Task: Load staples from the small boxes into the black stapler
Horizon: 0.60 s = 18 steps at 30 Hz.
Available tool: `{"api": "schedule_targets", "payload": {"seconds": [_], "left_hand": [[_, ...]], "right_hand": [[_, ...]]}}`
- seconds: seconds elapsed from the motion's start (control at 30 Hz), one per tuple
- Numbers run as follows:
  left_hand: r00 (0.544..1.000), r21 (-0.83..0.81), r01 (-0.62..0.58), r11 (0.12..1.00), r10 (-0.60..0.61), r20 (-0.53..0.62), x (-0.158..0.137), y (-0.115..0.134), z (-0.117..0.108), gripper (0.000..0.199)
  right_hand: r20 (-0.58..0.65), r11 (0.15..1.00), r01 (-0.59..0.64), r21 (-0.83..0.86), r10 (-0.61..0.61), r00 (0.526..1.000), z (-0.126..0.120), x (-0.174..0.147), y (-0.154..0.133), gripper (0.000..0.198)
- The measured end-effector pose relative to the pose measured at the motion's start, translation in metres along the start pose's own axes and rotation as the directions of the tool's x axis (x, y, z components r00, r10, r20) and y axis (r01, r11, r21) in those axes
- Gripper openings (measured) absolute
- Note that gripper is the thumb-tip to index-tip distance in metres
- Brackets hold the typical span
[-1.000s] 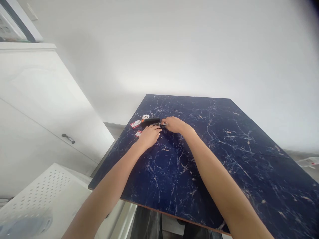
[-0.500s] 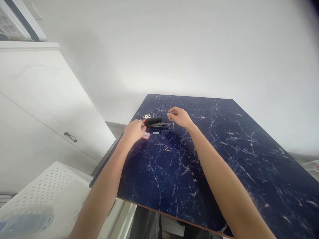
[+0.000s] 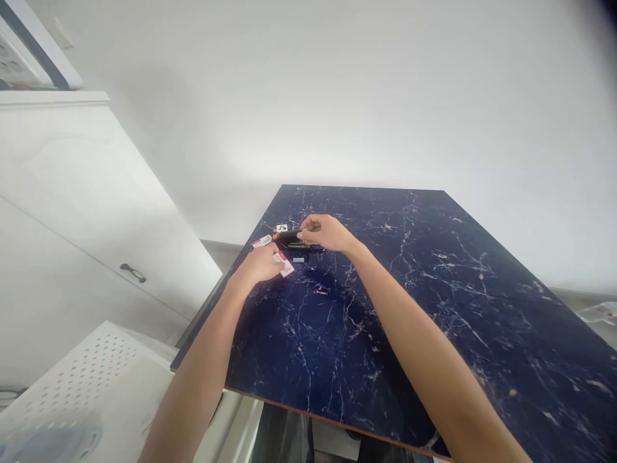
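A black stapler [image 3: 288, 236] with an orange part lies towards the far left of the table, its metal tray showing below the upper arm. My right hand [image 3: 325, 233] is closed at the stapler's right end, thumb and fingers pinching around it; its fingertips partly hide that end. Just below and left of the stapler, my left hand [image 3: 261, 262] is closed on a small red-and-white box [image 3: 283, 263], which is tilted under the fingers. A short grey strip [image 3: 299, 260], apparently staples, lies on the table between the box and the stapler.
Another red-and-white packet [image 3: 261, 241] lies left of the stapler, and a small white card with black marks [image 3: 282, 227] behind it. All this is on a dark blue marbled table [image 3: 337, 308] against a wall. A white cabinet [image 3: 96, 193] stands at left, beside a perforated white surface [image 3: 96, 366].
My right hand has moved left onto the stapler's end. My left hand has come down from the stapler's orange end to the red-and-white box, which has turned and shows more.
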State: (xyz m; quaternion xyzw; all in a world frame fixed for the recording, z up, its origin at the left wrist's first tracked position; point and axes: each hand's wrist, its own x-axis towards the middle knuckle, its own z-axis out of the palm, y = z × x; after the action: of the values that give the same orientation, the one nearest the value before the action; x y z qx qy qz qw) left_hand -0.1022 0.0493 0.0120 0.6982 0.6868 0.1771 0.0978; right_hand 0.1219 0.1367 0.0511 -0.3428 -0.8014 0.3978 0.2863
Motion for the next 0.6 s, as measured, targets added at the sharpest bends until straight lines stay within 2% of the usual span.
{"api": "schedule_targets", "payload": {"seconds": [0.07, 0.13, 0.2, 0.3, 0.4, 0.47, 0.53, 0.6], "left_hand": [[0.999, -0.130, -0.013, 0.991, 0.020, 0.051, 0.001, 0.003, -0.006, 0.023], [0.996, -0.330, -0.039, 0.943, 0.061, 0.058, 0.002, 0.008, -0.009, 0.025], [0.995, -0.512, -0.077, 0.856, 0.099, 0.015, 0.003, 0.011, -0.009, 0.030], [0.994, -0.686, -0.104, 0.720, 0.088, -0.058, 0.004, 0.016, -0.006, 0.035], [0.998, -0.789, -0.061, 0.611, 0.030, -0.053, 0.004, 0.021, -0.002, 0.040], [0.999, -0.822, -0.035, 0.568, 0.028, -0.023, 0.003, 0.024, 0.000, 0.043], [0.998, -0.842, -0.036, 0.538, 0.057, -0.006, 0.002, 0.026, 0.000, 0.046], [0.993, -0.849, -0.064, 0.525, 0.119, -0.001, 0.002, 0.027, -0.001, 0.059]], "right_hand": [[0.017, 1.000, -0.002, -0.022, 0.003, 1.000, 0.002, -0.001, -0.004, 0.021], [0.028, 1.000, 0.000, -0.017, 0.000, 1.000, 0.004, -0.002, -0.007, 0.023], [0.026, 0.999, 0.014, 0.046, -0.015, 1.000, 0.006, -0.001, -0.008, 0.026], [-0.012, 0.981, 0.036, 0.191, -0.034, 0.999, 0.008, 0.001, -0.006, 0.027], [-0.077, 0.951, 0.034, 0.306, -0.011, 0.997, 0.010, 0.004, -0.003, 0.023], [-0.065, 0.942, 0.020, 0.336, 0.002, 0.998, 0.010, 0.005, -0.001, 0.021], [-0.036, 0.947, 0.017, 0.322, -0.006, 0.999, 0.010, 0.006, 0.000, 0.020], [-0.039, 0.953, 0.016, 0.302, -0.004, 0.999, 0.009, 0.006, 0.001, 0.018]]}}
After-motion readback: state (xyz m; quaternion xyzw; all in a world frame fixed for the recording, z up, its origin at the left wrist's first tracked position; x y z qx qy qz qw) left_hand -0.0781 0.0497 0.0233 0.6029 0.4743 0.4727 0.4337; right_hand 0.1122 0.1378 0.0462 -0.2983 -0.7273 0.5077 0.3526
